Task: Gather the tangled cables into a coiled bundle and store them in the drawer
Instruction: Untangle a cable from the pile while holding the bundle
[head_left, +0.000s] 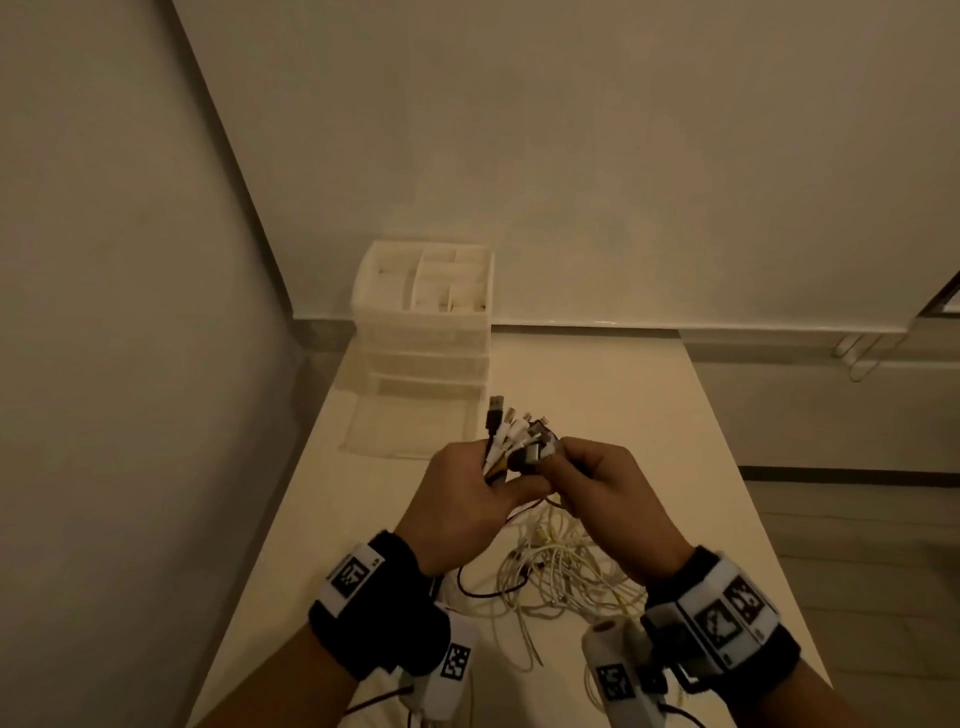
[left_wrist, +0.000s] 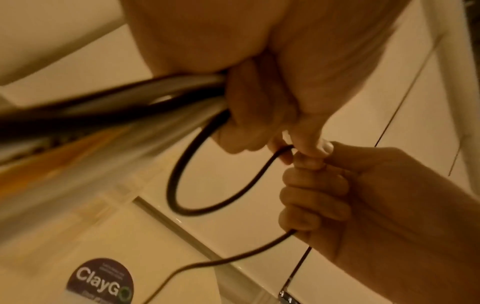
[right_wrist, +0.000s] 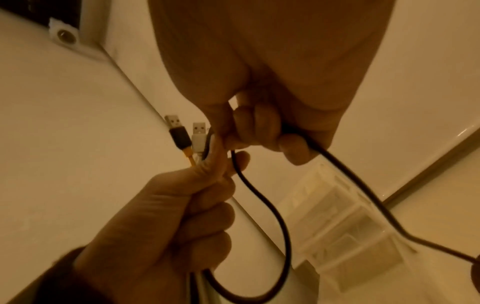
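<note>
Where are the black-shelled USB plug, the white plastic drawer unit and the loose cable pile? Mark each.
black-shelled USB plug (right_wrist: 174, 127), right wrist view, metal tip and shell.
white plastic drawer unit (head_left: 428, 340), head view, front wall.
loose cable pile (head_left: 563, 574), head view, white strands.

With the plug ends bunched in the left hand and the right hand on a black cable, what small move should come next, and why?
Probably tuck the black cable into the left hand beside the plug ends it grips. The right hand pinches that cable next to the bunch, and it loops loose between the two hands. Most cable length still lies tangled on the table, so coiling cannot start yet.
</note>
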